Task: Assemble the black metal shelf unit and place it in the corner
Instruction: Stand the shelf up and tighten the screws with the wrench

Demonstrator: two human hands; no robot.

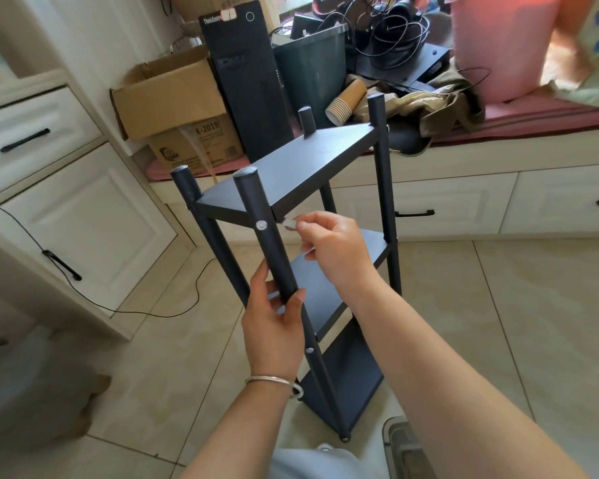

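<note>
The black metal shelf unit stands upright on the tiled floor, with three flat shelves between round black posts. My left hand grips the near front post below a silver screw head. My right hand is raised at the front edge of the top shelf, pinching a small white piece just right of that screw. What the white piece is cannot be made out. A second screw shows lower on the same post.
White cabinets line the left wall, with a black cable trailing over the floor. Behind the shelf, a window bench holds a cardboard box, a black computer tower, a dark bin, paper cups and tangled wires.
</note>
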